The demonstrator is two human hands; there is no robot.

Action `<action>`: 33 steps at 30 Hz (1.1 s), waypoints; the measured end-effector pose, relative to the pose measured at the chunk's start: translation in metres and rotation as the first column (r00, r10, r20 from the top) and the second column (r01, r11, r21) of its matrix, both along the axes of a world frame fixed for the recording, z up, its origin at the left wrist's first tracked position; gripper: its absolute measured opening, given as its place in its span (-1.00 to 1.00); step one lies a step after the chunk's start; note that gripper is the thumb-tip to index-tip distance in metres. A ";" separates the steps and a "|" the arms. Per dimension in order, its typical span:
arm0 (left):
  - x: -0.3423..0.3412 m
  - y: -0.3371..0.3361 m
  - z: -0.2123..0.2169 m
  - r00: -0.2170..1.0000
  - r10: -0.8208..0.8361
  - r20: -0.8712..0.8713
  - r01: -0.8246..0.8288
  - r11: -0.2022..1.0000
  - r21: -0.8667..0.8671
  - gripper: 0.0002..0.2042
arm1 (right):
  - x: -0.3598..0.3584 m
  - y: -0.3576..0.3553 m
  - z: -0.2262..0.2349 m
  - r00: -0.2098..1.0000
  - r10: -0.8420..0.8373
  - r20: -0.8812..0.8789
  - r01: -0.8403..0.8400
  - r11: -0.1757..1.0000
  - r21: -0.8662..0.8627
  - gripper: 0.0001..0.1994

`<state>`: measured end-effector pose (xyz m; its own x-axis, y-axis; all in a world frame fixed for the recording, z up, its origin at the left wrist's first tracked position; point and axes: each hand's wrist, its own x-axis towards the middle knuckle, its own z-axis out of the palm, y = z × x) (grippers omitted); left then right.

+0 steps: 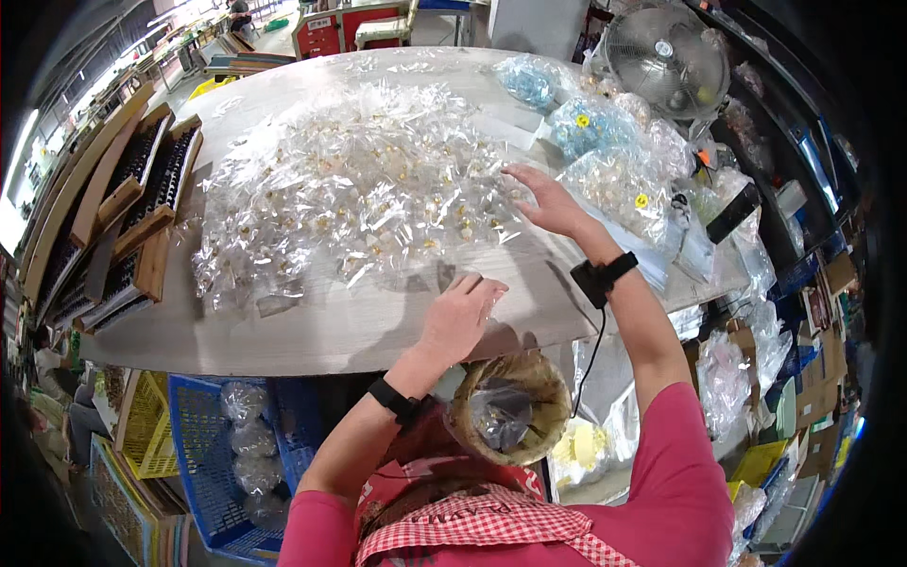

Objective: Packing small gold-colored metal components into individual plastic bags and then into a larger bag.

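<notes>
A wide pile of small clear plastic packets [350, 180] with gold and white bits inside spreads over the pale table [378, 321]. My right hand [550, 204] is stretched over the pile's right edge, its fingers and thumb apart and nothing seen between them. Closer to my body, my left hand [460, 317] hovers over the table's near edge. Its fingers are bent and close together, and what they hold, if anything, is hidden. Just below that hand, a round bin [557, 392] with a tan rim has clear plastic [501, 416] inside.
Wooden-framed racks [151, 217] stack along the left edge. Bags of blue [586, 128] and clear packets [619, 194] crowd the right side, before a fan [666, 61]. Below the table on the left, a blue crate [203, 463] holds round clear bundles [253, 439]. A black cable [595, 359] hangs from my right wrist.
</notes>
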<state>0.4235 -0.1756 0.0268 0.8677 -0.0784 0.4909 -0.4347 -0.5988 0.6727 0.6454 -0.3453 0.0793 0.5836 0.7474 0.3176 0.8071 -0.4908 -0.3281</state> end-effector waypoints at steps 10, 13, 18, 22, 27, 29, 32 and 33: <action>0.008 -0.005 -0.003 0.972 0.187 0.140 -0.218 0.942 0.254 -0.61 | -0.039 0.066 -0.030 0.963 -0.254 0.092 0.262 0.798 -0.542 -0.26; 0.013 -0.010 -0.003 0.964 0.258 0.058 -0.260 0.885 0.387 -0.47 | -0.088 0.039 -0.028 0.965 -0.143 0.218 0.237 0.833 -0.500 -0.24; 0.016 -0.009 -0.010 0.969 0.244 0.042 -0.239 0.877 0.417 -0.39 | -0.127 -0.015 -0.028 0.982 -0.105 0.158 0.159 0.907 -0.390 -0.25; 0.012 -0.007 -0.006 0.981 0.188 0.054 -0.192 0.865 0.463 -0.48 | -0.131 -0.067 -0.035 0.997 -0.056 -0.047 0.056 0.998 0.003 -0.21; 0.001 0.004 0.001 0.986 0.167 -0.013 -0.135 0.835 0.534 -0.52 | -0.130 -0.104 -0.050 0.924 -0.117 -0.363 0.224 0.937 0.269 -0.11; -0.004 0.012 0.005 0.988 0.151 -0.031 -0.108 0.826 0.553 -0.50 | -0.129 -0.103 -0.051 0.914 -0.153 -0.376 0.278 0.911 0.304 -0.10; -0.012 0.020 0.018 0.989 0.108 -0.097 -0.034 0.823 0.567 -0.46 | -0.130 -0.104 -0.051 0.900 -0.207 -0.385 0.338 0.887 0.314 -0.08; -0.014 0.022 0.023 0.986 0.084 -0.147 0.014 0.827 0.562 -0.44 | -0.131 -0.105 -0.050 0.905 -0.187 -0.381 0.320 0.891 0.323 -0.08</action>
